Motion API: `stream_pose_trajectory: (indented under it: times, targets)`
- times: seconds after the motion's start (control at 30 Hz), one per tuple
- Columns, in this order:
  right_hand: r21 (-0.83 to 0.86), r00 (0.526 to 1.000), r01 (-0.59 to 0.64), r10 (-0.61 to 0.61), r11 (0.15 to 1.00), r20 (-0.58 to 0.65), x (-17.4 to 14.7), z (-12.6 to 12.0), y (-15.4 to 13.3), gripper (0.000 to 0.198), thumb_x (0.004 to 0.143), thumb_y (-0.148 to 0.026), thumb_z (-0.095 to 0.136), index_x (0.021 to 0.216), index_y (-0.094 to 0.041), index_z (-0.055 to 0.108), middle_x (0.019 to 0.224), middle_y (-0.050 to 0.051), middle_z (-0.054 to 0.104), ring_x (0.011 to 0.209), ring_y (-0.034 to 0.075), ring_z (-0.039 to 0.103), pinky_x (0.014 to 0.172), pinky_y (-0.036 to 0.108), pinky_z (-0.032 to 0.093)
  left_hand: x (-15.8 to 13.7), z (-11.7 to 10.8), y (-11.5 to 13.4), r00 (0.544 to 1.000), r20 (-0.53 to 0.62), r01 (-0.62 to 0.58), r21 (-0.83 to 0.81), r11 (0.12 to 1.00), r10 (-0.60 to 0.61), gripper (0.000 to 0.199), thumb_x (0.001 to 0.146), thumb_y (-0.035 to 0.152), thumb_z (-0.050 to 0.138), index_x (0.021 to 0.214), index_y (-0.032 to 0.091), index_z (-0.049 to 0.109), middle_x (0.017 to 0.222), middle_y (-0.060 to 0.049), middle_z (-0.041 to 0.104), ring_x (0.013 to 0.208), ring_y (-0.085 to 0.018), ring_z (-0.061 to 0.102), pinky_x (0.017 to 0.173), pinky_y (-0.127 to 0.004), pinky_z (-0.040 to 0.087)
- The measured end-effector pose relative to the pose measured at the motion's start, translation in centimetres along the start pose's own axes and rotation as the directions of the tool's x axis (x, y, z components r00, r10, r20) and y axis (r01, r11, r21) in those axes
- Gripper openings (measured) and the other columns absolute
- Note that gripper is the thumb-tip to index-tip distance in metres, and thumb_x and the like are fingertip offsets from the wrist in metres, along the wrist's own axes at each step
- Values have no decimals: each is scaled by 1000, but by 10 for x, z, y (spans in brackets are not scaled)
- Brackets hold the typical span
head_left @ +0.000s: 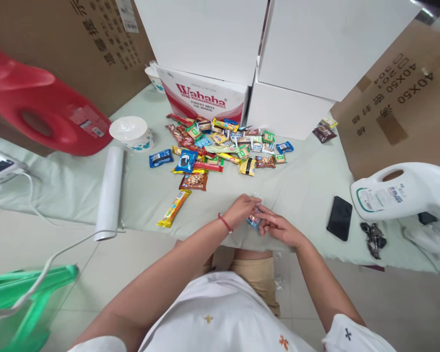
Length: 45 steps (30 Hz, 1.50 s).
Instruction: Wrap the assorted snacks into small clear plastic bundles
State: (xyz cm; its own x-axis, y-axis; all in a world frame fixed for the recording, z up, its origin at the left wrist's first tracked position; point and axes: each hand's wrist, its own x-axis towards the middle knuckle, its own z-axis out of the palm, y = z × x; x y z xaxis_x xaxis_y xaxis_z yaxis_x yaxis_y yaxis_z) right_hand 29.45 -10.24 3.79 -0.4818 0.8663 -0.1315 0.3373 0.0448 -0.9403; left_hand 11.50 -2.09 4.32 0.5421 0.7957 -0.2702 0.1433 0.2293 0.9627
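A small blue snack packet (254,221) is between my two hands near the table's front edge, largely covered by fingers. My left hand (240,210), with a red cord bracelet at the wrist, is closed at the packet's upper end. From the other side my right hand (284,231) grips it with bent lower fingers, its upper fingers stretched toward the left fingertips. Closest on the left lie a yellow-orange snack bar (174,209) and a brown cookie packet (193,181). Behind my hands spreads a loose pile of wrapped snacks (220,139) in several colours.
A Wahaha carton (205,95) and white boxes (293,112) stand behind the pile. On the left are a paper bowl (132,134), a white roll (110,195) and a red jug (40,98). A black phone (339,218), keys (374,239) and a white detergent bottle (403,193) lie right.
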Motion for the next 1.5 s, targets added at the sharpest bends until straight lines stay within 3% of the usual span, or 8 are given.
stream_pose_trajectory:
  times: [0.13,0.33,0.53,0.87,1.03,1.23,1.37,1.5]
  targets:
    - [326,935,-109,208,939,-288,-11,-3,-6,34,85,-46,63,102,-19,75,133,13,66,50,7,48,48,27,44,-11,4,-3,991,-19,-121,337,933,136,25,81,28,63,99,14,74,97,-7,62,81,-18,60,85,-35,54]
    - [135,548,-285,277,949,-789,-39,-15,-8,48,87,-57,58,115,-19,70,106,11,75,63,15,55,55,27,45,-30,17,-20,941,87,-299,671,678,328,39,83,17,62,121,15,64,116,-12,50,99,-23,57,97,-41,53]
    - [-218,781,-388,194,896,-593,-40,25,-4,39,90,-56,56,84,-21,74,83,8,71,89,26,62,86,41,50,-30,20,-36,910,94,-334,743,581,404,45,89,14,51,134,15,55,113,-13,52,103,-26,54,98,-45,52]
    - [353,576,-271,445,895,-686,-27,47,-40,41,83,-61,68,80,-21,60,56,-5,53,46,12,48,43,23,37,-31,26,-30,904,198,-365,818,444,379,33,85,4,46,112,13,64,116,-17,57,107,-30,53,95,-46,49]
    - [154,563,-262,280,953,-777,38,49,-33,38,92,-57,56,82,-21,62,61,-3,56,57,15,53,56,26,45,-28,11,-29,915,135,-378,619,688,381,32,80,8,52,108,14,66,112,-16,57,103,-27,56,94,-44,51]
    - [-451,701,-382,-65,807,-710,57,60,-23,46,103,-43,40,126,-14,67,109,16,59,99,27,56,89,41,49,-35,-29,-28,961,181,-197,-73,978,207,71,71,15,58,142,22,54,118,-10,69,91,-21,67,80,-34,55]
    - [-632,764,-467,-78,618,-641,53,78,-23,47,105,-41,40,142,-19,57,125,18,55,107,31,49,90,46,45,-47,-36,-36,985,-143,-106,-61,993,96,43,74,20,55,113,17,71,103,-7,74,76,-17,66,71,-31,54]
    - [-661,770,-509,-52,551,-636,52,89,-15,47,105,-37,42,150,-24,50,138,17,53,114,33,47,93,49,44,-48,-40,-34,831,-406,-225,381,897,381,27,87,21,48,95,20,74,98,-6,73,96,-21,65,93,-38,52]
